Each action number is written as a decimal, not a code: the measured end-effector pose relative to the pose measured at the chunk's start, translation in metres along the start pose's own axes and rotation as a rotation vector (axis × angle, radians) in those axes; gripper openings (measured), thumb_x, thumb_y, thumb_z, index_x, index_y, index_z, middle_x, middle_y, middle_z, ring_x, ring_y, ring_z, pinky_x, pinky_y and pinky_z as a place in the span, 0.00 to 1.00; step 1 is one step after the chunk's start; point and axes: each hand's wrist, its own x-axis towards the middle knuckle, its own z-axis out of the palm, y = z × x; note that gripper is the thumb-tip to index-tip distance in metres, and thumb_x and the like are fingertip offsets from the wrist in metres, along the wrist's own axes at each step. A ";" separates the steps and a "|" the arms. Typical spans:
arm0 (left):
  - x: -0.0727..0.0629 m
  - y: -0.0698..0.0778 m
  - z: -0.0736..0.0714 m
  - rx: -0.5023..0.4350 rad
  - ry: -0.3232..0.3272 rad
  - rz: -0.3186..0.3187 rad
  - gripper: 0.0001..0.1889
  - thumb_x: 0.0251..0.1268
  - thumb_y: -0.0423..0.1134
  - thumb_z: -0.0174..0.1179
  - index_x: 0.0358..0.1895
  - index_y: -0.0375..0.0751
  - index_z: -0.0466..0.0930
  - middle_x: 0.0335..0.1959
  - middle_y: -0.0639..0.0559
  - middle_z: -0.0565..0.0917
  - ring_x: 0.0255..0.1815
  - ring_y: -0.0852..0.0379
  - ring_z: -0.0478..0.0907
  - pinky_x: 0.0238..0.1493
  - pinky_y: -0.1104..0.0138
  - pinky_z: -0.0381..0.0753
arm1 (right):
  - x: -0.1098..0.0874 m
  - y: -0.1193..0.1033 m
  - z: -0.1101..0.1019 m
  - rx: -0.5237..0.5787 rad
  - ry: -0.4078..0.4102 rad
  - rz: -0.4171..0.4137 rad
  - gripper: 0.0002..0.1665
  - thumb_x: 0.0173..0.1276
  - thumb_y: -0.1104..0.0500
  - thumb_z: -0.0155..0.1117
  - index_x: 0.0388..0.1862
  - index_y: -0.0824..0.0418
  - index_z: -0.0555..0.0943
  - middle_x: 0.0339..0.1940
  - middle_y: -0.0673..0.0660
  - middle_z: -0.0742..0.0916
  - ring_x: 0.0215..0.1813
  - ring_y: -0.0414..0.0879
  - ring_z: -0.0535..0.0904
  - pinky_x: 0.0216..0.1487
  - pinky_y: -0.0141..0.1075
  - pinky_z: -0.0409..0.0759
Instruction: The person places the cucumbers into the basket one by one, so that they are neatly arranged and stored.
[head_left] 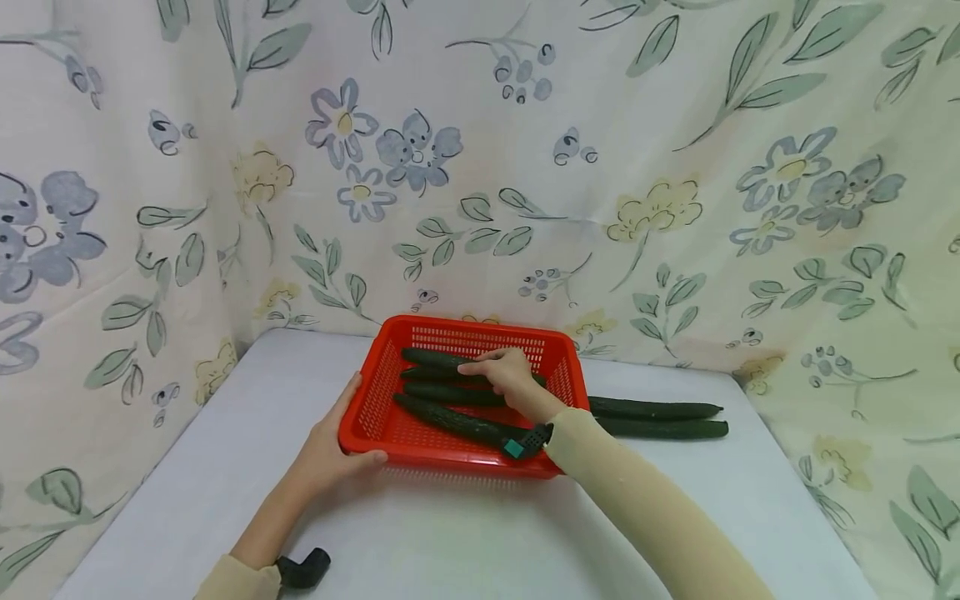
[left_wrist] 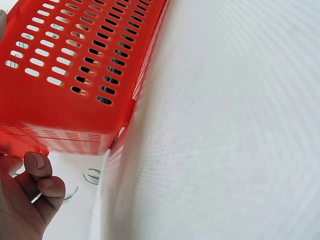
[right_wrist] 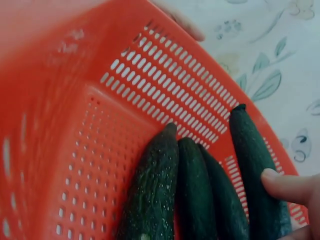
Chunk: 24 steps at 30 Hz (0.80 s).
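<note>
A red plastic basket [head_left: 442, 457] with slotted walls stands on the white table, and several dark green cucumbers [head_left: 457, 423] lie lengthwise in it. My left hand [head_left: 324, 454] grips the basket's left end, thumb over the front rim. Its curled fingers show beside the basket's wall [left_wrist: 65, 107] in the left wrist view. Reaching over the basket, my right hand [head_left: 513, 379] pinches the rearmost cucumber [right_wrist: 252, 165]. The thumb presses on that cucumber's side in the right wrist view; most of the other fingers are hidden there. The remaining cucumbers [right_wrist: 155, 190] lie beside it.
Two more cucumbers [head_left: 660, 409] lie on the table [head_left: 675, 508] just right of the basket, their left ends hidden behind it. A floral cloth [head_left: 480, 167] hangs behind the table and along its sides.
</note>
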 end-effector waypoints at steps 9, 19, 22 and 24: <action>0.000 0.002 0.000 0.027 -0.002 0.008 0.65 0.54 0.52 0.80 0.89 0.59 0.41 0.80 0.38 0.67 0.69 0.37 0.75 0.54 0.50 0.89 | 0.004 0.005 0.005 -0.060 -0.088 0.032 0.22 0.57 0.50 0.86 0.47 0.58 0.92 0.48 0.54 0.87 0.43 0.51 0.77 0.44 0.41 0.80; 0.003 0.001 0.000 0.005 -0.006 0.007 0.65 0.53 0.53 0.80 0.89 0.63 0.42 0.82 0.41 0.66 0.70 0.40 0.75 0.54 0.50 0.89 | -0.004 0.006 -0.001 -0.098 -0.167 0.047 0.18 0.59 0.54 0.84 0.48 0.57 0.93 0.42 0.51 0.92 0.25 0.45 0.62 0.35 0.38 0.68; 0.002 0.001 0.000 0.009 -0.003 0.013 0.65 0.54 0.52 0.80 0.89 0.61 0.42 0.81 0.40 0.67 0.69 0.39 0.76 0.54 0.51 0.89 | -0.006 0.008 -0.002 -0.084 -0.204 0.031 0.18 0.60 0.56 0.83 0.49 0.58 0.93 0.46 0.52 0.93 0.27 0.45 0.64 0.35 0.36 0.69; 0.001 0.000 0.001 0.019 -0.002 0.018 0.65 0.54 0.52 0.80 0.89 0.59 0.41 0.81 0.39 0.67 0.69 0.38 0.76 0.54 0.51 0.89 | -0.006 0.010 -0.002 -0.068 -0.228 0.031 0.18 0.60 0.57 0.83 0.50 0.59 0.93 0.49 0.53 0.93 0.29 0.46 0.66 0.34 0.35 0.68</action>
